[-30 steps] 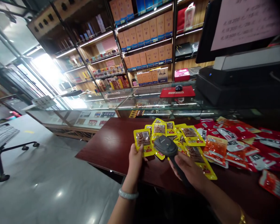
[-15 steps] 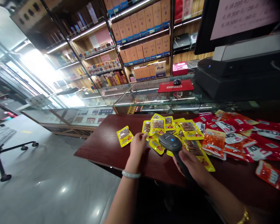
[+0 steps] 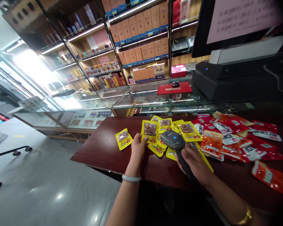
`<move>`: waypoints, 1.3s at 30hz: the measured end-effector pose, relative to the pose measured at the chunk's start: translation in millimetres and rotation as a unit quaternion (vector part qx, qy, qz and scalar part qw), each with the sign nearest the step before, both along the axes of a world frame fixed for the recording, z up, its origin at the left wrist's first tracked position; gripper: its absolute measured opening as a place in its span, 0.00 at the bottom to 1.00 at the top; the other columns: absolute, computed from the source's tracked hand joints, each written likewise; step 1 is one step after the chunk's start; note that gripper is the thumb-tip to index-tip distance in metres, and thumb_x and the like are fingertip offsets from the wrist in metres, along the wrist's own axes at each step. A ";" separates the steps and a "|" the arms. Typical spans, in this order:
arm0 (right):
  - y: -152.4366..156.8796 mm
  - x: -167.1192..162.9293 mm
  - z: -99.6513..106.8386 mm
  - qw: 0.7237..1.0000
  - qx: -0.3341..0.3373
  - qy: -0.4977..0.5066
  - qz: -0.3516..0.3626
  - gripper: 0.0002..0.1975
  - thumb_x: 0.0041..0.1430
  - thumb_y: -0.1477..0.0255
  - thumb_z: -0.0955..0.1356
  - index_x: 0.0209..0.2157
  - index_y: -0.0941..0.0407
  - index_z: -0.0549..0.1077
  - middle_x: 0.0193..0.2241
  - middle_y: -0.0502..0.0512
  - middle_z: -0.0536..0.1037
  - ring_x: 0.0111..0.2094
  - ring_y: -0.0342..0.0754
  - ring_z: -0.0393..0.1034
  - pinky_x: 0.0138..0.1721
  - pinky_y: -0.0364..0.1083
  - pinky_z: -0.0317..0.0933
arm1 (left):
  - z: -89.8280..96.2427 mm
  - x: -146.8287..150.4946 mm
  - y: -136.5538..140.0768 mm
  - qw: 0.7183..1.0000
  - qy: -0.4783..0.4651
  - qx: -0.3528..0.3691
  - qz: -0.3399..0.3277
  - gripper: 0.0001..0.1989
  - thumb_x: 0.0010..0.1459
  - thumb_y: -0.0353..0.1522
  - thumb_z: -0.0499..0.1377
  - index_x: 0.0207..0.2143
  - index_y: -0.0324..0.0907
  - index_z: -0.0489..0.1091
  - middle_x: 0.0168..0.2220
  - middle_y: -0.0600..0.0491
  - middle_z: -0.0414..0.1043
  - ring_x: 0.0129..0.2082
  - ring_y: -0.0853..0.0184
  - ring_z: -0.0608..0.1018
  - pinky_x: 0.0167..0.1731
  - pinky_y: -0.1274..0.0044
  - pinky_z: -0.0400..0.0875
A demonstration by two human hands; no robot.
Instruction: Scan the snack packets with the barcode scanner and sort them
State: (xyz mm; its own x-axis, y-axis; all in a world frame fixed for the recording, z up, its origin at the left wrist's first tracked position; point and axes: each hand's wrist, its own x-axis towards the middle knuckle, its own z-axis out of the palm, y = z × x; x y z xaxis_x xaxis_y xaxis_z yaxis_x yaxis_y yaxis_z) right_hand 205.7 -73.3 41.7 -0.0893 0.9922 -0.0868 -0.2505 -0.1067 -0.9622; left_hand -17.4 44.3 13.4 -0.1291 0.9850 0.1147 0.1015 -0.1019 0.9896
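Note:
My right hand (image 3: 195, 163) is wrapped around the handle of a black barcode scanner (image 3: 172, 140), whose head shows a small blue light. With a bracelet at its wrist, my left hand (image 3: 138, 149) pinches the lower edge of a yellow snack packet (image 3: 149, 129) with a clear window. The packet is tilted up, left of the scanner head. Beneath and behind lie several more yellow packets, one of them (image 3: 188, 130) just right of the scanner. A single yellow packet (image 3: 123, 139) lies apart, left of my left hand.
Red and orange packets (image 3: 211, 143) are piled on the right of the dark wooden table (image 3: 94, 150). Behind it stand a glass display counter (image 3: 122, 101), a mouse (image 3: 175, 84) on a red mat, and a monitor (image 3: 200, 34). A wheeled cart (image 3: 19, 150) is on the left floor.
My left hand has lifted a yellow packet from the pile and tilted it up beside the scanner. The scanner stays nearly in place; the whole view has shifted slightly.

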 end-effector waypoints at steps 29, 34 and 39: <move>8.1 -17.2 -5.3 0.999 -0.007 -0.016 0.046 0.26 0.60 0.45 0.66 0.28 0.55 0.65 0.20 0.45 0.68 0.16 0.38 0.60 0.16 0.37 0.55 | 10.6 -12.8 45.5 0.843 0.526 -0.092 0.062 0.17 0.55 0.46 0.62 0.37 0.41 0.75 0.44 0.41 0.76 0.48 0.52 0.75 0.45 0.69 0.64; 12.4 -20.2 -3.8 0.998 -0.009 -0.014 0.058 0.25 0.60 0.45 0.65 0.29 0.55 0.65 0.21 0.45 0.68 0.17 0.39 0.62 0.17 0.37 0.56 | 4.6 -25.5 33.2 0.930 0.355 -0.042 0.082 0.07 0.58 0.37 0.58 0.31 0.44 0.67 0.29 0.54 0.72 0.30 0.65 0.74 0.31 0.77 0.62; 23.8 -35.0 4.6 0.997 0.004 0.003 0.080 0.25 0.59 0.45 0.66 0.32 0.55 0.66 0.23 0.46 0.69 0.18 0.38 0.62 0.17 0.37 0.57 | -9.4 -50.0 9.3 0.981 0.160 0.019 0.104 0.11 0.54 0.40 0.60 0.28 0.44 0.63 0.25 0.58 0.67 0.26 0.69 0.71 0.27 0.80 0.63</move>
